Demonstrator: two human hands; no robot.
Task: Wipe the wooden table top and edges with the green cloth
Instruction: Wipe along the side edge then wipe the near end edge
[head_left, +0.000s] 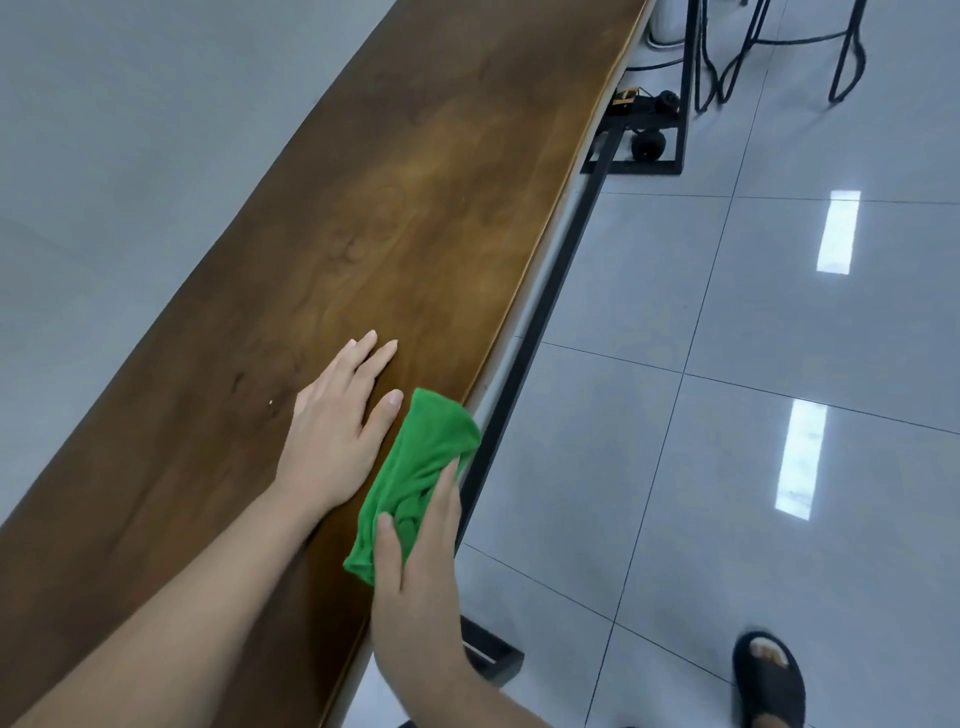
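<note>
Right hand (421, 566) grips crumpled green cloth (415, 457) at right edge of brown wooden table (389, 208), most fingers hidden; left hand (332, 431) flat, fingers straight.

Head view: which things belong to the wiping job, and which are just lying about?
Job: long dark brown wooden table top; crumpled green cloth, gripped by the right hand at the table's edge; left hand flat on the wood.
Lying about: small yellow and black wheeled toy under the table's far end; black metal stool legs; black sandal worn on a foot.
</note>
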